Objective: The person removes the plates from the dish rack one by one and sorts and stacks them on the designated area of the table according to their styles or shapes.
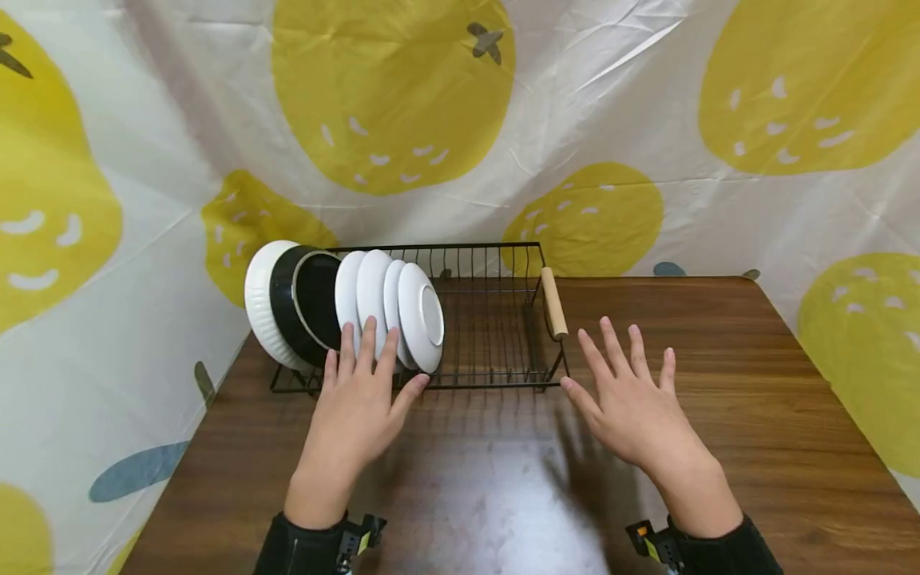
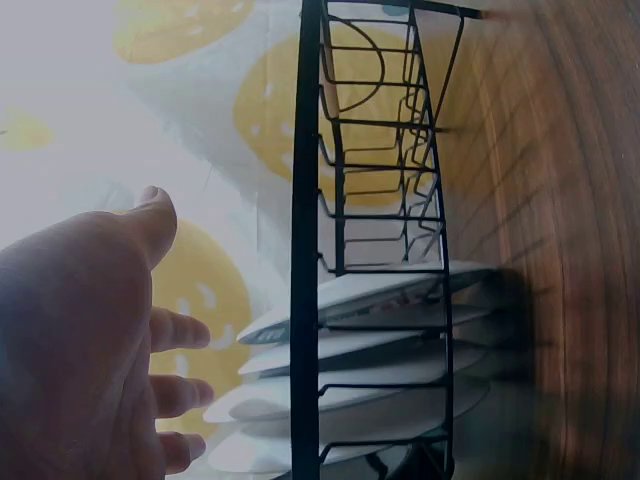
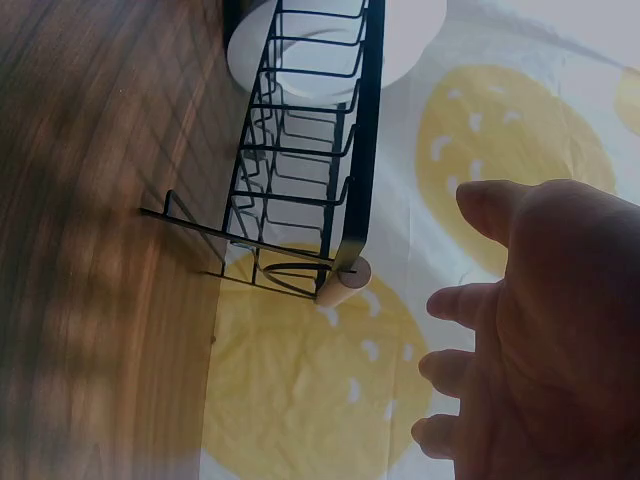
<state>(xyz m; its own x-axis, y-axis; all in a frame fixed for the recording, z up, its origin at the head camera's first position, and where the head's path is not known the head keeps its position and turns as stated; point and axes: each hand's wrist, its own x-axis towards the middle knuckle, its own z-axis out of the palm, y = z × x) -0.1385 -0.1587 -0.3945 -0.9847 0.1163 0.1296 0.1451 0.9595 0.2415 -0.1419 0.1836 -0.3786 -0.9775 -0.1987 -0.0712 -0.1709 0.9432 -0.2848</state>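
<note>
A black wire dish rack [image 1: 496,386] with a wooden handle [image 1: 553,302] stands on the table. In its left part several white plates [image 1: 422,311] lean upright in a row, beside a black bowl [image 1: 287,299] and a white ribbed bowl [image 1: 262,295] at the far left. My left hand [image 1: 357,411] hovers in front of the plates with fingers spread, holding nothing; the left wrist view shows a gap between the hand and the rack's front rail [image 2: 306,250]. My right hand [image 1: 636,407], also spread and holding nothing, is over the table right of the rack, near the handle.
The brown wooden table [image 1: 719,335] reaches back to a white cloth [image 1: 604,72] printed with yellow fruit, which hangs behind and along both sides. The right half of the rack shows bare wires. A small device [image 1: 362,535] is strapped at each wrist.
</note>
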